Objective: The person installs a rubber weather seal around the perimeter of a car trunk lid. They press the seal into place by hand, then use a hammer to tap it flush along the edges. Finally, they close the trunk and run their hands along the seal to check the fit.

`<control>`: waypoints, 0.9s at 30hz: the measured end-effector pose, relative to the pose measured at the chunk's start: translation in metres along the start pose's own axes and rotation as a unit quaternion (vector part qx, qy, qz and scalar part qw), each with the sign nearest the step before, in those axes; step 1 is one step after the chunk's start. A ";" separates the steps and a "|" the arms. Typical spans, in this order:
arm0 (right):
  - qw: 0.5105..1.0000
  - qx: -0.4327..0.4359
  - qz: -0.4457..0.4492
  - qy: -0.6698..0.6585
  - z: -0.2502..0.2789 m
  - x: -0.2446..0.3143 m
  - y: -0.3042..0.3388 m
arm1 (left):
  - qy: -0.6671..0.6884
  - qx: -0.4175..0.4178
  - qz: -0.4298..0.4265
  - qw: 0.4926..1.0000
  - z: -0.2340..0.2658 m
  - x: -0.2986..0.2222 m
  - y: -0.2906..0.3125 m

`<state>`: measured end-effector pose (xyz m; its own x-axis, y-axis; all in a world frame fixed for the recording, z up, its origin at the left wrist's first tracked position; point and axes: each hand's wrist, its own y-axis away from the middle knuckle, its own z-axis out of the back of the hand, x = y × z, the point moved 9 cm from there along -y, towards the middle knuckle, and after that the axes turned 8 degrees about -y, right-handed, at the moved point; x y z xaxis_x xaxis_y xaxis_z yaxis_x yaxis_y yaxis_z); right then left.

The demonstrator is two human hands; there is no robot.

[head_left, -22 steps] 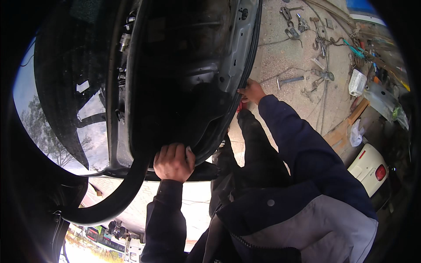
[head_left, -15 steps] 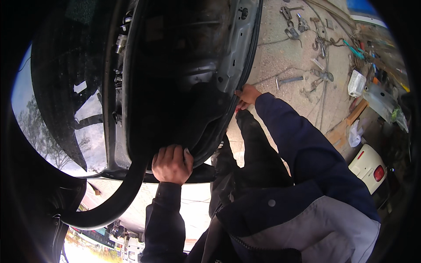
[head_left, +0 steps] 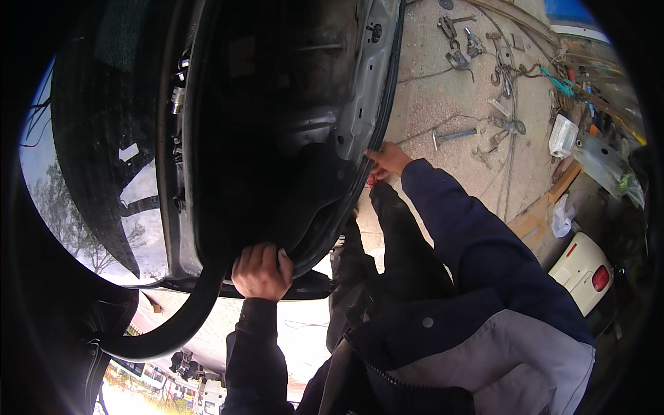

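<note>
Left hand [head_left: 261, 273]: fingers curled over corner of open car trunk [head_left: 354, 104], probably for bracing. Right hand [head_left: 391, 159]: thumb and fingers pinch black rubber seal [head_left: 382, 114] edging trunk, apparently for control.

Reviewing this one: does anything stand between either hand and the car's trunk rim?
Nothing visible does. The left hand is curled over the trunk rim and the right hand has its fingers at the outer edge. The curved black arm lies left of the left hand, not between.
</note>
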<state>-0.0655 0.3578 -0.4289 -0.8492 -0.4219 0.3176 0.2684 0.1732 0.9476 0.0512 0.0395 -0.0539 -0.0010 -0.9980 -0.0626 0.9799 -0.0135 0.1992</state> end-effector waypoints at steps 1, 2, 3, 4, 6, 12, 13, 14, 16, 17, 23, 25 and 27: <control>0.995 -0.041 0.024 -0.089 0.016 0.011 -0.002 | -0.005 -0.004 -0.001 1.000 0.000 0.000 0.001; 0.992 -0.050 0.052 -0.100 0.026 0.021 -0.002 | -0.010 -0.003 -0.001 1.000 -0.001 0.000 0.002; 0.990 -0.054 0.071 -0.110 0.036 0.032 -0.004 | -0.015 -0.003 -0.001 1.000 -0.001 0.000 0.002; 0.987 -0.075 0.086 -0.111 0.048 0.041 -0.005 | -0.013 -0.004 -0.001 1.000 -0.002 0.001 0.003; 0.985 -0.050 0.108 -0.122 0.053 0.059 -0.011 | -0.010 -0.007 0.000 1.000 -0.002 0.002 0.004; 0.982 -0.027 0.106 -0.154 0.058 0.081 -0.019 | 0.004 -0.009 0.013 1.000 -0.002 0.005 0.005; 0.984 -0.034 0.085 -0.150 0.059 0.077 -0.019 | 0.005 -0.017 0.009 1.000 0.000 0.005 0.005; 0.983 -0.012 0.102 -0.153 0.055 0.080 -0.017 | 0.006 -0.019 0.009 1.000 0.000 0.005 0.005; 0.983 -0.021 0.109 -0.148 0.053 0.078 -0.014 | 0.008 -0.019 0.009 1.000 0.001 0.004 0.005; 0.981 -0.020 0.123 -0.146 0.051 0.077 -0.012 | 0.008 -0.020 0.010 1.000 0.001 0.005 0.004; 0.970 -0.085 0.190 -0.125 0.046 0.073 -0.019 | 0.004 -0.026 0.009 1.000 0.000 0.005 0.003; 0.972 -0.118 0.174 -0.105 0.050 0.066 -0.027 | 0.003 -0.031 0.004 1.000 0.000 0.004 0.003; 0.974 -0.119 0.182 -0.062 0.051 0.065 -0.034 | 0.003 -0.027 0.003 1.000 0.001 0.003 0.004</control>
<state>-0.1533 0.3699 -0.4421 -0.7224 -0.2579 0.6416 0.6476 0.0730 0.7585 0.0545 0.0367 -0.0527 0.0062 -0.9977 -0.0675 0.9893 -0.0037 0.1461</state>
